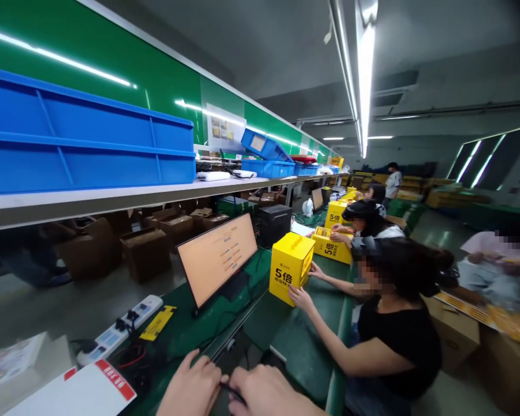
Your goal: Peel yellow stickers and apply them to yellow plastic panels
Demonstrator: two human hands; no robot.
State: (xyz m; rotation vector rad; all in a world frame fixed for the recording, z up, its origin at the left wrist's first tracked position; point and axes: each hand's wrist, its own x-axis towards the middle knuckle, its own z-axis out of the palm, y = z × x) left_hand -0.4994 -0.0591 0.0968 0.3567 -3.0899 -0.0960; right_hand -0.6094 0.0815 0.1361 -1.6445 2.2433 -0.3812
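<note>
My left hand (191, 386) and my right hand (269, 388) are close together at the bottom of the head view, over the near edge of the green work surface. Both are closed on a thin black cord-like piece (233, 394), which shows in the small gap between them. Its ends are hidden by my fingers, so its exact kind cannot be made out. Beyond my hands stands a monitor (221, 254) with a lit, pale orange screen. To the left of my left hand lie dark tangled cables (135, 352).
A white power strip (121, 329), a yellow card (158, 322) and a white-and-red box (82, 396) lie left. At right a co-worker (398, 323) holds a yellow box (289, 270). Above runs a shelf (156, 193) with blue bins (86, 133). Cardboard cartons (145, 254) stand behind.
</note>
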